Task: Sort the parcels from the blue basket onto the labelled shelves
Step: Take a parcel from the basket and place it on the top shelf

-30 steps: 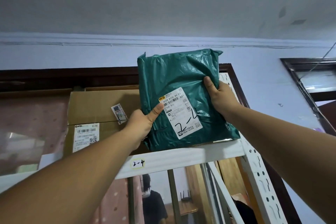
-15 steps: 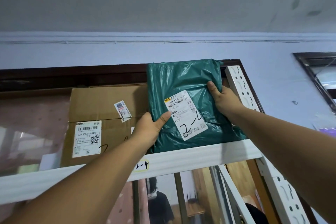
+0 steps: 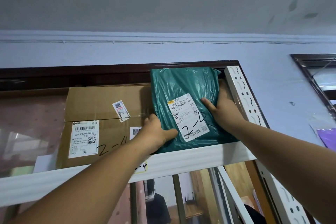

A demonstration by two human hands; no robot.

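A green plastic parcel (image 3: 181, 87) with a white label marked "2-4" stands on the top white shelf (image 3: 190, 158), leaning back at its right end. My left hand (image 3: 154, 134) grips its lower left edge, thumb on the front. My right hand (image 3: 222, 108) holds its right side, thumb across the front. A yellow tag (image 3: 142, 166) reading "2-4" sits on the shelf's front rail, partly hidden by my left arm. The blue basket is out of view.
A brown cardboard box (image 3: 101, 111) marked "2-4" stands on the same shelf, touching the green parcel's left side. A white perforated upright (image 3: 243, 96) bounds the shelf on the right. A dark window frame (image 3: 91, 72) runs behind. A person in dark clothes (image 3: 156, 203) shows below.
Both hands have pushed the green parcel back and down onto the shelf, next to the cardboard box. It now sits lower and further in than a second ago.
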